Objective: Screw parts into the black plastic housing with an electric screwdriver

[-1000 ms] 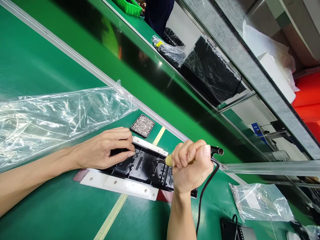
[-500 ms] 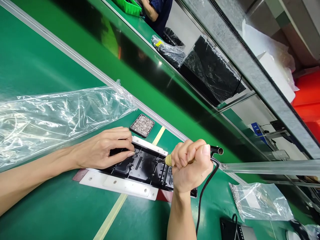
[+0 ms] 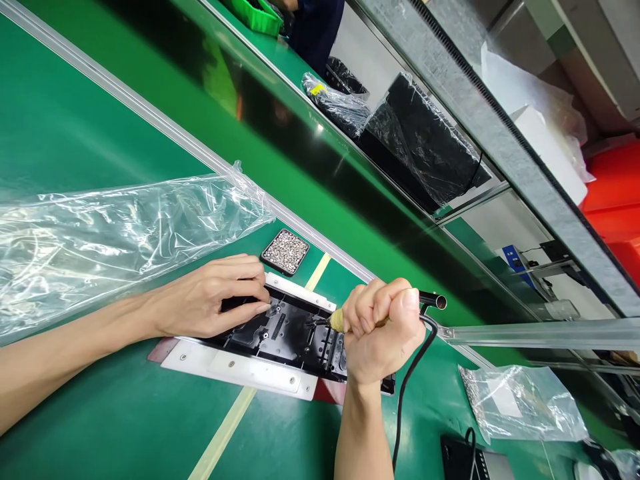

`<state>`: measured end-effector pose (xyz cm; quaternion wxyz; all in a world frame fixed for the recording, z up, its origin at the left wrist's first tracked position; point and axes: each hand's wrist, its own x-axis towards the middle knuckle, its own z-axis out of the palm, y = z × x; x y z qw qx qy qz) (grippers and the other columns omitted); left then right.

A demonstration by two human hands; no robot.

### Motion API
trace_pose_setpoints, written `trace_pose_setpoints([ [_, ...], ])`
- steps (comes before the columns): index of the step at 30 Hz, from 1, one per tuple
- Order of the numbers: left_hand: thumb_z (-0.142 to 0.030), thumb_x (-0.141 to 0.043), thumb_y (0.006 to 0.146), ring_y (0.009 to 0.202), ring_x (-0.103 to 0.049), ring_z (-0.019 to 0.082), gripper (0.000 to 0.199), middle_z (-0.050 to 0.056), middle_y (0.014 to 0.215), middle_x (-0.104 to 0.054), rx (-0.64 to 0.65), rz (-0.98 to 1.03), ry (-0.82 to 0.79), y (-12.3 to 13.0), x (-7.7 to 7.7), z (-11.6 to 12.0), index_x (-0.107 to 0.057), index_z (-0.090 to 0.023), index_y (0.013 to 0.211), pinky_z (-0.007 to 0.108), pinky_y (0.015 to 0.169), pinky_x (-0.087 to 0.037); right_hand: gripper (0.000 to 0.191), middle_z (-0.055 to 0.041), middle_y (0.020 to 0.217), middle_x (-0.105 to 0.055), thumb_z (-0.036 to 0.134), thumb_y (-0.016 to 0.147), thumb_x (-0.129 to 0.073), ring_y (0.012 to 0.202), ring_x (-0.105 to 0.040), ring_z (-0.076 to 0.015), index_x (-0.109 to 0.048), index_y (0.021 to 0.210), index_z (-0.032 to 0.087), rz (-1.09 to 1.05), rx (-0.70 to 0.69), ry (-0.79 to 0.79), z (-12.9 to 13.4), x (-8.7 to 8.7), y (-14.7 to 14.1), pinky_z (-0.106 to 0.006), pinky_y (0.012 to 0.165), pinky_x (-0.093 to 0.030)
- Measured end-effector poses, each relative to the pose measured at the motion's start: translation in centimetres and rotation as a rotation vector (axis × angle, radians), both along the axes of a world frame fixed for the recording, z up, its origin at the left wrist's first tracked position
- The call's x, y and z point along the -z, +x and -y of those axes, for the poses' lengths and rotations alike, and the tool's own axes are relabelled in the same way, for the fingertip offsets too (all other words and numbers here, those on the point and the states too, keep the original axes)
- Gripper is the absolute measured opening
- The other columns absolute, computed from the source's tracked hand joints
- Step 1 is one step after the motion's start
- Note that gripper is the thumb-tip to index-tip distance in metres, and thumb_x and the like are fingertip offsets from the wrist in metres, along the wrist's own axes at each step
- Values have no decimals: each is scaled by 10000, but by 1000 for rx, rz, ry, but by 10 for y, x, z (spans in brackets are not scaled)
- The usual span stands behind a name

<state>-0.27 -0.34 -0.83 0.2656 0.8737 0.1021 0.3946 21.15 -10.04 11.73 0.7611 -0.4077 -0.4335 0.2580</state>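
A long black plastic panel (image 3: pixel 287 327) with ribs and small round bosses lies between two white fixture strips. My left hand (image 3: pixel 213 293) rests over its left end, fingers bent and thumb and index tips close together; anything between them is hidden. My right hand (image 3: pixel 383 327) is wrapped in a fist around a corded hand tool (image 3: pixel 337 321) with a yellowish neck. The tool's thin tip points left, down at the panel's right half. Beyond the panel stands a small black tray (image 3: pixel 285 272) filled with tiny metal pieces.
A clear plastic bag (image 3: pixel 125 233) spreads over the bench at left. Another bag (image 3: pixel 520 403) holding small pieces lies at right, near a dark device (image 3: pixel 475 460). A metal rail and post border the bench. Across the divider are wrapped black parts (image 3: pixel 425 140) and another person (image 3: pixel 317 33).
Both hands and the tool keep practically the same position over the panel. Across the divider, the other person's arm has shifted upward, mostly out of view.
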Motion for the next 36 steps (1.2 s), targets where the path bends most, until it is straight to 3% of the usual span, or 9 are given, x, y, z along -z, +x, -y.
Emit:
trace_pose_setpoints([
  [13, -175, -703, 1170, 851, -697, 209, 156, 41, 949, -757, -3, 0, -27, -1, -1, 1, -827, -223, 1088, 390, 831, -547, 664, 123, 481, -262, 544, 1138, -689, 368, -202, -58, -372, 623, 269, 81, 48, -51, 0, -2, 0, -173, 317, -273],
  [27, -177, -676, 1198, 907, -682, 207, 141, 40, 988, -726, 3, -14, -9, -2, 5, 0, -795, -216, 1134, 384, 871, -532, 625, 110, 482, -279, 412, 1109, -722, 377, -216, -51, -384, 613, 239, 21, -6, 3, -1, -2, -1, -144, 342, -285],
  [36, -173, -684, 1189, 848, -679, 196, 159, 31, 954, -739, 5, 1, -5, 0, -1, 0, -804, -212, 1093, 380, 845, -534, 594, 102, 500, -288, 350, 1119, -699, 399, -218, -43, -398, 623, 223, -11, -35, 25, -1, 0, 0, -123, 368, -301],
])
